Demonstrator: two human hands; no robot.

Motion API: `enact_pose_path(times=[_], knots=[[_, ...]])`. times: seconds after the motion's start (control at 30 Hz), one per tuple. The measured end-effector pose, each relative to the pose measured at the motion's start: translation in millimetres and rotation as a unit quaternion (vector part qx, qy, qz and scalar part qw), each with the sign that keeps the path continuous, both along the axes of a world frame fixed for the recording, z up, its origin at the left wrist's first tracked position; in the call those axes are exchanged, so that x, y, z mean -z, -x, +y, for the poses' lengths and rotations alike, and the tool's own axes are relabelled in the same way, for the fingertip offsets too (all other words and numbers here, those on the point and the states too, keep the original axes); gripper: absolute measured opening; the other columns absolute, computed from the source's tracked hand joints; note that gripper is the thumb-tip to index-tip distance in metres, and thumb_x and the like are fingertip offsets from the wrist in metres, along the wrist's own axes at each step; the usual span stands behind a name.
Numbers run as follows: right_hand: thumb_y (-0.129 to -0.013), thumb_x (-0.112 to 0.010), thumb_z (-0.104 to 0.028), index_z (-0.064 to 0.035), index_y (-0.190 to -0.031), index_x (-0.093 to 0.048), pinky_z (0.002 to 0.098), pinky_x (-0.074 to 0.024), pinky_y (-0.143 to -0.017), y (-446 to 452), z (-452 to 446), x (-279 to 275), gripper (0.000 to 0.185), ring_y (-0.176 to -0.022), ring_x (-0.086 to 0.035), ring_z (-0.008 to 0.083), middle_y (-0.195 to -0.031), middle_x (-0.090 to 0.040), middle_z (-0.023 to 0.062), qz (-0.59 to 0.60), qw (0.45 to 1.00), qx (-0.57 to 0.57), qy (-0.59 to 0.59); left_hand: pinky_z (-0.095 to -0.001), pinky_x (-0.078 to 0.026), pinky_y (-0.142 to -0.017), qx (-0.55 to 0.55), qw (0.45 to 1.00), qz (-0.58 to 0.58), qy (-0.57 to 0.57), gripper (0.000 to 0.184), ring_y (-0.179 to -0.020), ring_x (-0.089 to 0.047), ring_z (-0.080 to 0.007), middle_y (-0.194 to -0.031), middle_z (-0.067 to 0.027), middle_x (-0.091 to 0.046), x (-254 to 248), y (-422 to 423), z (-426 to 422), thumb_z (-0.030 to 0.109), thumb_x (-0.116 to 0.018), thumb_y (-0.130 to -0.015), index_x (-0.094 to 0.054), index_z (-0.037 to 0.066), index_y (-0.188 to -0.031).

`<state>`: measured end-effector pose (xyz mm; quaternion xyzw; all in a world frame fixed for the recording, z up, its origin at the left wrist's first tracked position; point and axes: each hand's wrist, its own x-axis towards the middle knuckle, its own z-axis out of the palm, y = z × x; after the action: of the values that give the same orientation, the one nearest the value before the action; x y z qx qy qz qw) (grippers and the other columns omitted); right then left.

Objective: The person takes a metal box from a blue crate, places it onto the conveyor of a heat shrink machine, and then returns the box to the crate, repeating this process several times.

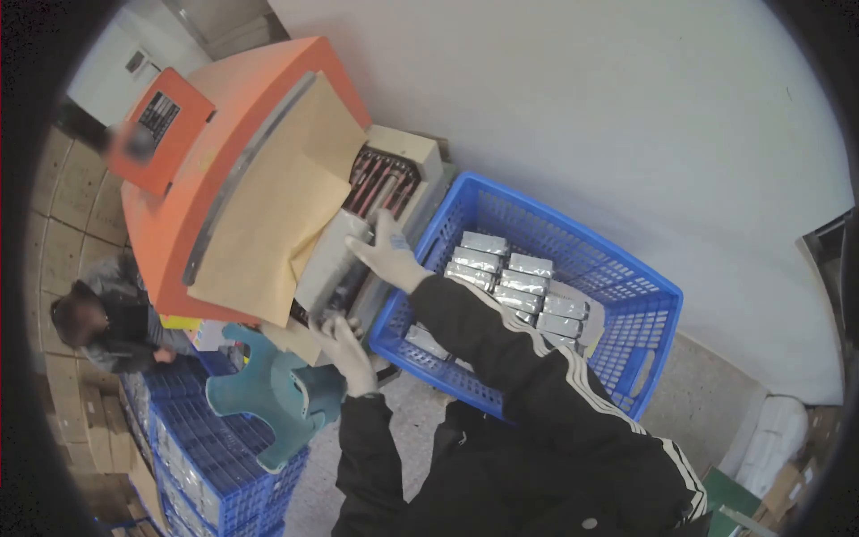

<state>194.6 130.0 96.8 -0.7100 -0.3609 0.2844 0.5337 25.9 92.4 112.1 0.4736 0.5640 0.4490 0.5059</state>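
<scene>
The blue basket (582, 237) of silver blocks (522, 281) sits at 3 o'clock. The left hand (346, 353) is at the pack's (329, 266) 7 o'clock end, the right hand (392, 257) at its 1 o'clock end, fingers spread; whether either grips, I cannot tell. The pack's long axis runs 7-to-1 over rollers (385, 183), before the machine's (224, 116) brown flap (268, 197).

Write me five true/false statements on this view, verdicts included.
1. The left hand and right hand wear pale gloves. True.
2. The blue basket holds silver packs. True.
3. The right hand is inside the basket. False: it is at the grey block, outside the basket.
4. A tan sheet hangs on the orange machine. True.
5. The stool is orange. False: the stool is teal.
</scene>
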Motion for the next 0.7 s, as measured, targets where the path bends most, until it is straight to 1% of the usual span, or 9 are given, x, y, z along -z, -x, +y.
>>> enact_pose_path(times=[0.17,0.2,0.3,0.37,0.43,0.5,0.6,0.67,0.7], knots=[[-0.085,-0.06,-0.064,0.0005,-0.144,-0.032,0.044,-0.0483,-0.097,-47,-108,-14,0.092,-0.124,-0.049,0.0316,-0.141,-0.045,0.0197,0.216,0.965,-0.127,0.076,-0.0327,-0.05,-0.078,0.038,0.998,-0.003,0.049,0.052,-0.082,-0.059,-0.0211,-0.098,-0.0127,-0.053,46,6,-67,0.004,-0.046,-0.093,-0.032,0.002,-0.143],[-0.084,-0.06,-0.064,-0.0046,-0.144,-0.039,0.0439,-0.0533,-0.092,-59,-134,-9,0.087,-0.121,-0.052,0.0304,-0.14,-0.05,0.0162,0.23,0.96,-0.152,0.045,-0.0339,-0.05,-0.083,0.065,0.996,-0.022,0.063,0.052,-0.084,-0.057,-0.0227,-0.101,-0.0155,-0.052,62,7,-83,0.002,-0.046,-0.091,-0.036,0.003,-0.141],[-0.088,-0.061,-0.057,-0.0019,-0.147,-0.035,0.047,-0.0341,-0.112,-95,-218,9,0.085,-0.133,-0.043,0.0314,-0.148,-0.042,0.0188,0.178,0.974,-0.1,0.098,-0.0273,-0.043,-0.09,0.206,0.975,0.011,0.085,0.044,-0.096,-0.055,-0.0153,-0.106,-0.0087,-0.056,78,5,-118,0.008,-0.045,-0.092,-0.043,0.0,-0.135],[-0.084,-0.066,-0.056,-0.0018,-0.148,-0.035,0.0464,-0.0342,-0.112,-120,-266,24,0.09,-0.134,-0.043,0.0317,-0.149,-0.042,0.0195,0.129,0.982,-0.013,0.136,-0.0328,-0.048,-0.087,0.283,0.953,0.096,-0.037,0.042,-0.094,-0.061,-0.021,-0.106,-0.0128,-0.062,89,6,-121,0.011,-0.049,-0.093,-0.048,-0.001,-0.133],[-0.08,-0.072,-0.055,-0.0018,-0.149,-0.034,0.0458,-0.0343,-0.113,-139,-322,33,0.095,-0.136,-0.042,0.0319,-0.149,-0.041,0.0202,0.078,0.979,0.07,0.176,-0.0382,-0.053,-0.084,0.354,0.905,0.18,-0.151,0.04,-0.092,-0.067,-0.0266,-0.107,-0.0169,-0.068,101,9,-131,0.014,-0.053,-0.093,-0.052,-0.002,-0.13],[-0.077,-0.076,-0.052,-0.0025,-0.149,-0.035,0.0437,-0.0325,-0.113,-161,-370,55,0.097,-0.138,-0.039,0.0307,-0.151,-0.04,0.0192,0.026,0.973,0.119,0.197,-0.0405,-0.054,-0.081,0.38,0.872,0.226,-0.208,0.04,-0.09,-0.07,-0.0281,-0.106,-0.0165,-0.07,106,8,-133,0.014,-0.056,-0.092,-0.054,-0.003,-0.128],[-0.076,-0.078,-0.049,-0.0101,-0.146,-0.044,0.0444,-0.0298,-0.113,-189,-411,98,0.087,-0.135,-0.039,0.0298,-0.141,-0.043,0.0168,-0.033,0.974,0.146,0.17,-0.0405,-0.055,-0.074,0.381,0.842,0.27,-0.27,0.036,-0.086,-0.07,-0.0302,-0.1,-0.0149,-0.071,109,1,-132,0.015,-0.058,-0.091,-0.058,-0.002,-0.122],[-0.075,-0.07,-0.023,-0.0113,-0.144,-0.047,0.0455,-0.023,-0.117,-199,-414,106,0.074,-0.14,-0.032,0.0311,-0.145,-0.042,0.0172,-0.066,0.963,0.125,0.229,-0.0388,-0.055,-0.069,0.371,0.823,0.298,-0.309,0.034,-0.084,-0.071,-0.03,-0.099,-0.0137,-0.072,108,-2,-133,0.015,-0.058,-0.091,-0.059,-0.002,-0.121],[-0.074,-0.068,-0.017,-0.0115,-0.143,-0.048,0.0457,-0.0214,-0.118,-205,-415,116,0.072,-0.141,-0.03,0.0314,-0.146,-0.042,0.0173,-0.072,0.959,0.12,0.244,-0.0384,-0.055,-0.068,0.37,0.817,0.306,-0.319,0.034,-0.083,-0.071,-0.0299,-0.099,-0.0134,-0.072,110,-3,-133,0.015,-0.059,-0.091,-0.059,-0.002,-0.121]])
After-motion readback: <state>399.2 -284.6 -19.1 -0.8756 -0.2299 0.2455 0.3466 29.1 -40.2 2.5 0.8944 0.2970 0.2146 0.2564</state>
